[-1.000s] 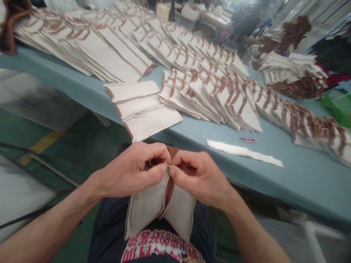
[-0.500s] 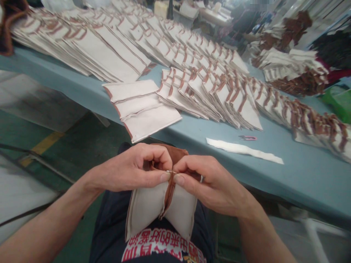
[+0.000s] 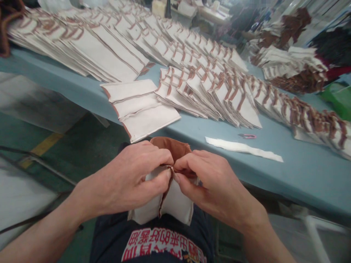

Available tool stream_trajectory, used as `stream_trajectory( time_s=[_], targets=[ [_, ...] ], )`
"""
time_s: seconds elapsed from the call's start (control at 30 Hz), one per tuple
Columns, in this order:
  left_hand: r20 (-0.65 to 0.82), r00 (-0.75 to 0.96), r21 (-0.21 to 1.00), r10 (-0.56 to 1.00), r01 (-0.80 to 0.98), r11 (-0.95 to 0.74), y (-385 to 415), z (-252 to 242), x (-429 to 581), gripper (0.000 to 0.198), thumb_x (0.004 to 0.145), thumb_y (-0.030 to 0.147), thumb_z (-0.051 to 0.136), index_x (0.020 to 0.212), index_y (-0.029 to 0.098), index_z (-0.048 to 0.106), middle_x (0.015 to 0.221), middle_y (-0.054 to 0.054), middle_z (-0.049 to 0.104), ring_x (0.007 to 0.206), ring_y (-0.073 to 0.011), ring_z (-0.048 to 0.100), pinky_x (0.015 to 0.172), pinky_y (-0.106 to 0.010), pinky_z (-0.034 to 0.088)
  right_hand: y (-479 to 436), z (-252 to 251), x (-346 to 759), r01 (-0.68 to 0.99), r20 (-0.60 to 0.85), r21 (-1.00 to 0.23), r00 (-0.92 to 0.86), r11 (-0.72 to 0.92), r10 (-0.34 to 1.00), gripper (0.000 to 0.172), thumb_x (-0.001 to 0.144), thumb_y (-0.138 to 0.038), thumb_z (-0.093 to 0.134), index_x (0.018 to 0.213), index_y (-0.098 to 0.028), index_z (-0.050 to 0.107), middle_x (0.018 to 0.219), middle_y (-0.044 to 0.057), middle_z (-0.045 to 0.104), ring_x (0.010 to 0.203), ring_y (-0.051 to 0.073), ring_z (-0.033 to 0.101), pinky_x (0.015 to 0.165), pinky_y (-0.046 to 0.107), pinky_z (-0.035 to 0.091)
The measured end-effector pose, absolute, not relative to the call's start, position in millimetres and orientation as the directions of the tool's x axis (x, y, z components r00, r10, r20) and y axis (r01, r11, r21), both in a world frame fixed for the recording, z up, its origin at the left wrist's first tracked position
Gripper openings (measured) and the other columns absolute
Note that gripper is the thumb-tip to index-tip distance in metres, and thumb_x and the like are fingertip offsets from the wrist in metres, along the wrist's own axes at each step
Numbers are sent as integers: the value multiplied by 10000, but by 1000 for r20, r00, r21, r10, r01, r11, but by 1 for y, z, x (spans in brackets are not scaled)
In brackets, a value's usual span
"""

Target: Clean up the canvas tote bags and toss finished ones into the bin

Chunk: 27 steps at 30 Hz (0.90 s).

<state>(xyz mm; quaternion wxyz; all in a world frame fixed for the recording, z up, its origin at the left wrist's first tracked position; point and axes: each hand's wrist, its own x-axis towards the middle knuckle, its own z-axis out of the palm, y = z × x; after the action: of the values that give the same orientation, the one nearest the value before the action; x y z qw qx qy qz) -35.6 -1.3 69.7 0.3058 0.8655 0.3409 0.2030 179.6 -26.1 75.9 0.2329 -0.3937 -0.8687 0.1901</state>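
Note:
On my lap lies a white sewn fabric piece with brown lining (image 3: 178,204), its middle seam running between my hands. My left hand (image 3: 145,171) pinches the top edge of this piece just left of the seam. Close beside it, almost touching, my right hand (image 3: 201,177) pinches the edge on the right of the seam. Brown lining shows behind my fingers, and the fingertips partly hide the edge they hold. A dark apron (image 3: 109,237) with red and white lettering lies under the piece.
On the blue table (image 3: 296,182) lie a white fabric strip (image 3: 244,149), pink-handled thread snips (image 3: 247,136) and a flat white piece with brown edging (image 3: 142,109). Long overlapping rows of similar pieces (image 3: 216,91) cover the back. A green container (image 3: 337,100) stands at the right.
Both hands still pinch the piece at the seam. My left hand has turned over it more, and the lower part of the piece has drawn up. More brown lining shows behind.

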Motion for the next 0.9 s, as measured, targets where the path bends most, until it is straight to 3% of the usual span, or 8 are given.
stream_trajectory(
  time_s=[0.17,0.27,0.4,0.57,0.77,0.9],
  targets=[
    [226,708,692,669,367,-622,-1,57,-37,207,969,142,489,804,180,608,743,30,587,731,-140,529,725,-266,373,-27,76,182,598,224,-590,-525,543,821,117,941,-112,620,862,-193,592,749,-12,646,664,138,572,642,256,408],
    [204,737,770,644,286,-571,1,49,-41,196,1018,172,491,906,175,652,836,19,645,793,-125,580,762,-233,404,-27,73,184,568,207,-642,-518,514,830,130,926,-98,638,868,-200,582,752,-23,638,661,129,570,643,245,419],
    [197,726,839,659,222,-496,5,45,-42,200,1014,180,510,877,172,656,808,25,659,753,-109,589,738,-206,420,-24,67,188,493,250,-677,-544,546,801,120,952,-114,648,886,-197,593,786,-21,649,689,119,583,676,235,443],
    [202,694,861,691,210,-463,6,42,-37,207,958,164,509,810,158,653,748,28,656,694,-99,578,692,-192,422,-23,62,192,479,361,-584,-570,656,738,87,975,-106,632,928,-179,628,802,6,685,721,131,630,712,245,486],
    [156,632,921,759,186,-344,5,30,-32,224,916,198,505,717,164,600,600,46,532,547,-95,473,529,-192,370,-24,56,189,550,444,-419,-570,723,691,88,1001,-129,632,929,-166,667,885,61,774,789,170,727,740,276,557],
    [187,618,927,764,147,-346,5,29,-33,207,908,174,515,716,163,593,614,39,550,558,-93,486,544,-184,389,-24,55,184,524,473,-432,-562,734,679,115,1016,-125,623,925,-167,679,914,58,807,818,171,754,790,288,584]
  ],
)
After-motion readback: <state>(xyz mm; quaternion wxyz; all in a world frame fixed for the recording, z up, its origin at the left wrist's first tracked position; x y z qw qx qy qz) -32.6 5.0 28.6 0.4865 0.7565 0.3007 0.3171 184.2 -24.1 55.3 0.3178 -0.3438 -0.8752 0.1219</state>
